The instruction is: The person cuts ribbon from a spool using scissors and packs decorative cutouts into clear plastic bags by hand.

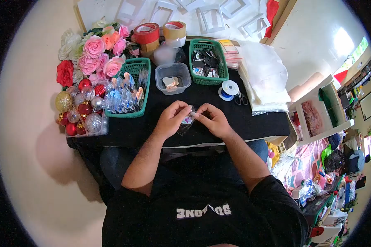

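Note:
Near the front edge of the black-covered table [127, 129], my left hand [172, 118] and my right hand [214, 119] meet at a small clear plastic packet [188, 120] with something shiny inside. The fingertips of both hands pinch its upper part, and its lower end hangs below them. Beyond my hands stands a clear plastic tub [173, 78] with small pale pieces [170, 82] in it. To the right of the tub lie a spool of white ribbon [230, 87] and black-handled scissors [241, 98].
Left are a green basket of wrapped items [142, 65], ornaments [83, 108] and artificial flowers [94, 47]. Behind are tape rolls [146, 33], another green basket [191, 74] and white frames [212, 19]. White plastic sheets [264, 70] lie right, beside an open drawer unit [323, 111].

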{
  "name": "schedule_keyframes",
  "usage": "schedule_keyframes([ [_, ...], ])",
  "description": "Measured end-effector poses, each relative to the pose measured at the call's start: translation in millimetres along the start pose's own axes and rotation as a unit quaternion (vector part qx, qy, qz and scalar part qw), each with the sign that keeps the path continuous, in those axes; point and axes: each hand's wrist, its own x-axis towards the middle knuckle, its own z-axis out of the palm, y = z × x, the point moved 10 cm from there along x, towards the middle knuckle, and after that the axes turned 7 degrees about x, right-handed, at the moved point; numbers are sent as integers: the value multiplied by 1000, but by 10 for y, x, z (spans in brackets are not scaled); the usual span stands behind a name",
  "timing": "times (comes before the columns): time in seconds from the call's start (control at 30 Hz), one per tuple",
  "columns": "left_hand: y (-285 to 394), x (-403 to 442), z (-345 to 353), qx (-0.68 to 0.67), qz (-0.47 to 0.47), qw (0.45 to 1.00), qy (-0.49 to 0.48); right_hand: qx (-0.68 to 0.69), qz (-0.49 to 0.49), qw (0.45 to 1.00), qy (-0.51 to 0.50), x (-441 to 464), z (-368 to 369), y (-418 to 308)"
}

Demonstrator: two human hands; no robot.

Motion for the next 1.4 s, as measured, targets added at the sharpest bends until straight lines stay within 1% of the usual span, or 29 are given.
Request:
schedule_keyframes([
  [0.1, 32, -20, -10, 13, 7, 1000, 2, -6, -8, 1000, 3, 3, 2, -12],
  [0.17, -15, -11, -5, 17, 5, 1000, 0, -58, -72, 996, 11, -1, -25, -148],
  [0.23, -50, 10, 1, 22, 5, 1000, -1, -52, -73, 996, 12, 12, -43, -122],
  [0.3, -31, 3, -7, 13, 28, 999, 10, -44, -72, 996, 13, 11, -41, -105],
  [0.37, -26, -2, -6, 22, 37, 999, 14, -48, -94, 994, 12, 11, -31, -158],
  [0.53, 103, -27, 13, 52, 50, 997, 8, -23, -87, 996, 13, 14, -57, -100],
  [0.6, 147, -62, 69, 3, 17, 1000, -17, -7, -84, 996, 17, 7, -71, -106],
  [0.63, 134, -58, 61, 2, 17, 1000, -17, -20, -72, 997, 14, 7, -71, -87],
  [0.7, 160, -52, 90, 43, 58, 996, -45, -32, -59, 998, 11, 8, -55, -80],
  [0.73, 135, -38, 91, 43, 58, 996, -45, -30, -48, 998, 17, 7, -48, -72],
  [0.8, 46, -23, 87, 16, 29, 999, -42, -26, -35, 999, 23, -2, -38, -63],
  [0.87, 72, -35, 70, 24, 37, 998, -34, -21, -21, 999, 21, 1, -26, -46],
  [1.0, 61, -21, 48, 30, 42, 998, -23, -36, -57, 998, 16, 1, -26, -80],
  [1.07, 72, -27, 33, 26, 45, 999, -15, -71, -35, 997, 21, 3, -39, -58],
  [1.17, 114, -24, 20, 21, 41, 999, -8, -113, -37, 992, 34, 13, -50, -30],
  [1.3, 112, -40, 50, 32, 34, 999, -21, -91, -9, 996, 20, 15, -22, -19],
  [1.37, 113, -35, 65, 39, 43, 998, -21, -109, -52, 993, 11, 25, -7, -83],
  [1.4, 122, -36, 71, 46, 52, 997, -21, -109, -52, 993, 11, 26, -9, -84],
])
